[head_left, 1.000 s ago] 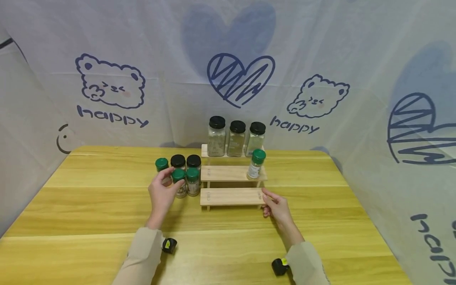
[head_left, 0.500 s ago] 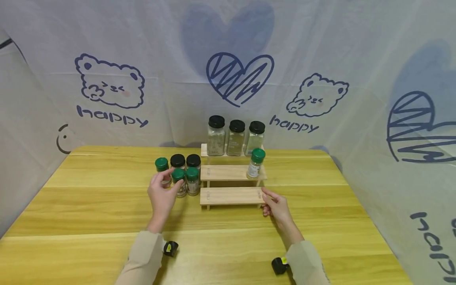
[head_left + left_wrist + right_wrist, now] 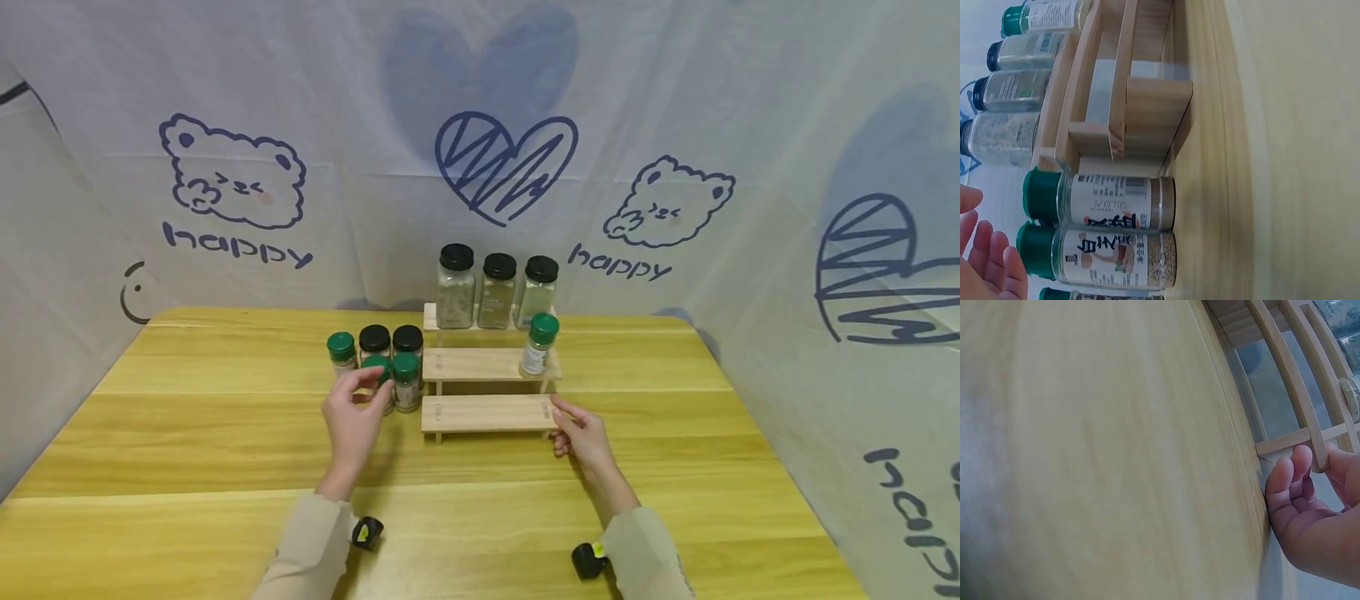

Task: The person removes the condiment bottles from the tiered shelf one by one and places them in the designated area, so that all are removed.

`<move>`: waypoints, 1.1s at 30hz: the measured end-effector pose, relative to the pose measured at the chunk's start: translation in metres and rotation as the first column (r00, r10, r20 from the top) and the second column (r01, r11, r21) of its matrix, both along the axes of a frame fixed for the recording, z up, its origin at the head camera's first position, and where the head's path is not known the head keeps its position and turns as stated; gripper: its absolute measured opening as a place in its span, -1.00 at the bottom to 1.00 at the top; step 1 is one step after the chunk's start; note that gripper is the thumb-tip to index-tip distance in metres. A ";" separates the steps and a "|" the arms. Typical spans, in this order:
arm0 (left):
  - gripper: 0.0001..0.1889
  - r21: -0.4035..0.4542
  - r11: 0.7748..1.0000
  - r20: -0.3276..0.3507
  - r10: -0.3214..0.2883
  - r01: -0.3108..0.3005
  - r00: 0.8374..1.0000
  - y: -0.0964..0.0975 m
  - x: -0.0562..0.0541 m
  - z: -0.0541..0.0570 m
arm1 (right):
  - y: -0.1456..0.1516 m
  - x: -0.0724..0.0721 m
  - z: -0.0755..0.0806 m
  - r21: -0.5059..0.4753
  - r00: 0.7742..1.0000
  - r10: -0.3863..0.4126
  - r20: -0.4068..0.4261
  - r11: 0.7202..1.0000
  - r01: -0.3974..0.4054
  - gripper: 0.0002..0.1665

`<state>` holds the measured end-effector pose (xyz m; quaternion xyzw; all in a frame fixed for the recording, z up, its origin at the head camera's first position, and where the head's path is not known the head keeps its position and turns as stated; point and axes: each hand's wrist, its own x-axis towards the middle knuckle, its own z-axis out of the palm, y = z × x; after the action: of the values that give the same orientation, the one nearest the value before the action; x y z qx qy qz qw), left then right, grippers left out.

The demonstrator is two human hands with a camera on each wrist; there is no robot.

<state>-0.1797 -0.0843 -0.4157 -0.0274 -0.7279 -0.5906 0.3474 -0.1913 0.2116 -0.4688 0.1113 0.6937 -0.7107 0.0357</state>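
Observation:
My left hand [image 3: 352, 425] is held just in front of the green-capped spice jars, its thumb and fingers apart with nothing between them. It overlaps one green-capped jar in the head view. In the left wrist view, that hand's loosely bent fingers [image 3: 1013, 272] are near the green cap of a jar of pale seeds [image 3: 1107, 256]. Beside it stands another green-capped spice jar [image 3: 1110, 200]. On the right, my right hand [image 3: 588, 446] pinches the end of the lowest step of a three-step wooden spice rack [image 3: 487, 412], thumb above and fingers below.
Three black-capped jars [image 3: 498, 292] line the rack's top step. One green-capped jar [image 3: 536, 350] stands at the right of the middle step. Left of the rack, two black-capped jars [image 3: 375, 340] and another green-capped jar [image 3: 341, 348] stand on the wooden table [image 3: 187, 433].
My left hand, earlier with thumb and fingers around a green-capped jar, has drawn off it, slightly right and toward me. My right hand stays on the rack. The jars have not moved.

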 end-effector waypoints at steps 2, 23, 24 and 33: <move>-0.84 -0.010 1.000 -0.018 -0.013 0.013 1.000 0.005 0.005 0.007 | 0.000 0.000 0.000 0.001 1.000 0.000 0.000 1.000 0.000 -0.60; -0.87 -0.061 0.993 -0.062 -0.104 0.100 0.993 0.027 -0.003 -0.013 | 0.000 0.001 0.000 -0.012 1.000 0.000 -0.003 1.000 0.000 -0.60; -0.87 -0.068 0.993 -0.064 -0.103 0.099 0.993 0.028 -0.004 -0.013 | 0.000 0.001 0.000 -0.012 1.000 0.000 -0.003 1.000 0.000 -0.60; -0.87 -0.057 0.988 -0.035 -0.143 0.141 0.989 0.041 -0.004 -0.007 | 0.000 -0.001 -0.001 -0.023 1.000 0.000 -0.004 1.000 0.000 -0.59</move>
<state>-0.1838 -0.0436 -0.4223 -0.1002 -0.7331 -0.5931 0.3175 -0.1919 0.2116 -0.4698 0.1097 0.6854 -0.7190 0.0357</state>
